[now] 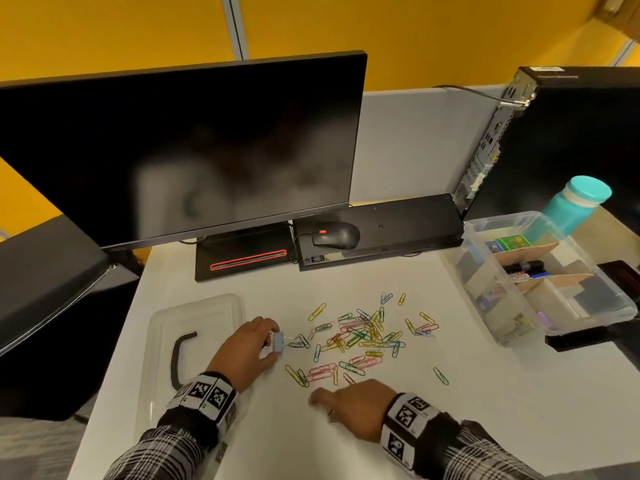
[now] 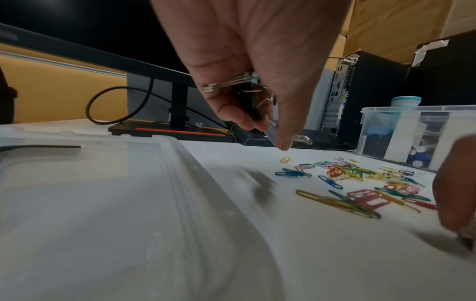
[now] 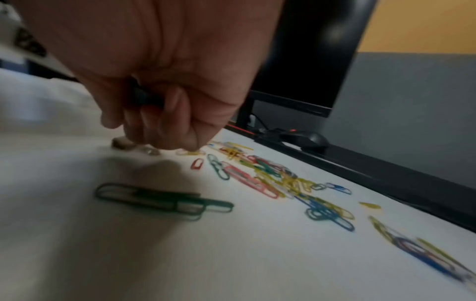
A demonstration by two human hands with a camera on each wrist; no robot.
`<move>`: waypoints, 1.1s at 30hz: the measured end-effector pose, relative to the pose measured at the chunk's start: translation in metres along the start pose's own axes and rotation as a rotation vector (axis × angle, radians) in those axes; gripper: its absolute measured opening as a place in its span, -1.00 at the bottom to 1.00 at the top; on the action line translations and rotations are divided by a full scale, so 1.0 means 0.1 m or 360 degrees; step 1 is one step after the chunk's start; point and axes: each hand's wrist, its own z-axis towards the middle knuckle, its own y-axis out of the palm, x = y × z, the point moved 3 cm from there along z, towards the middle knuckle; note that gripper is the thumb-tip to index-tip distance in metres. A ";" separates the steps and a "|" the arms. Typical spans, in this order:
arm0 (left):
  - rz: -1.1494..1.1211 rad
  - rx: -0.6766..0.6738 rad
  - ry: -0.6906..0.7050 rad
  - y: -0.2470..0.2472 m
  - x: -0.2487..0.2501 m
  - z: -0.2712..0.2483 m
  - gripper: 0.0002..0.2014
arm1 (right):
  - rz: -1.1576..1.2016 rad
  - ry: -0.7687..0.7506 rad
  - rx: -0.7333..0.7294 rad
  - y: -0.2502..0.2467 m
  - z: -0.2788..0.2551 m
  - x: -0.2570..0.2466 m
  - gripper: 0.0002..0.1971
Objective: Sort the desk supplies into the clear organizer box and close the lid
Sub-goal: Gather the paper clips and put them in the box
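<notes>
White counter fills the near ground, with yellow wall panels behind. Taking the scatter of coloured paper clips as the landmark: nearest the person, just this side of the scatter, the right hand hovers low over the counter with its fingers bunched; the wrist view shows something dark tucked inside them, but it is too blurred to name, so whether it truly grips anything I cannot tell. Left of the clips and touching their edge, the left hand pinches a pale blue binder clip, and its wrist view shows more binder clips with wire handles gathered in the curled fingers. Farther left lies the clear lid, flat on the counter with its dark handle showing. Right of the clips and somewhat farther back stands the clear organizer box, open, its cardboard-divided compartments already holding markers and small packets. Beyond it a teal bottle stands, and behind the clips sit a mouse and monitor.

By my judgement the task is roughly midway: several supplies are boxed, but the held binder clips and the whole spread of paper clips remain to go in, and the lid is still off.
</notes>
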 end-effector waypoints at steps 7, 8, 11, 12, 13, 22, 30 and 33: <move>-0.0072 0.0005 0.0014 0.11 0.19 -0.01 -0.71 | -0.0402 0.0028 -0.0102 0.00 0.11 -0.14 -0.64; -0.0074 0.0005 0.0016 0.12 0.22 -0.01 -0.71 | -0.0369 0.0070 -0.0102 -0.02 0.10 -0.13 -0.64; -0.0084 0.0002 0.0011 0.14 0.32 0.03 -0.72 | -0.0274 0.0170 -0.0096 -0.06 0.02 -0.05 -0.65; -0.0087 0.0008 0.0012 0.15 0.36 0.05 -0.72 | -0.0253 0.0186 -0.0091 -0.08 -0.02 -0.03 -0.65; -0.0092 0.0018 0.0018 0.15 0.41 0.06 -0.72 | -0.0228 0.0192 -0.0084 -0.09 -0.05 0.00 -0.64; -0.0106 0.0056 0.0026 0.21 0.87 0.23 -0.70 | 0.0328 0.0253 0.0170 -0.24 -0.41 0.34 -0.78; -0.0212 0.0071 0.0049 0.37 1.35 0.35 -0.68 | 0.0624 0.0653 0.1300 -1.06 -1.74 1.44 -0.95; -0.0235 0.0045 0.0086 0.47 1.56 0.41 -0.69 | 0.0447 0.0966 0.1312 -1.13 -2.13 1.93 -0.97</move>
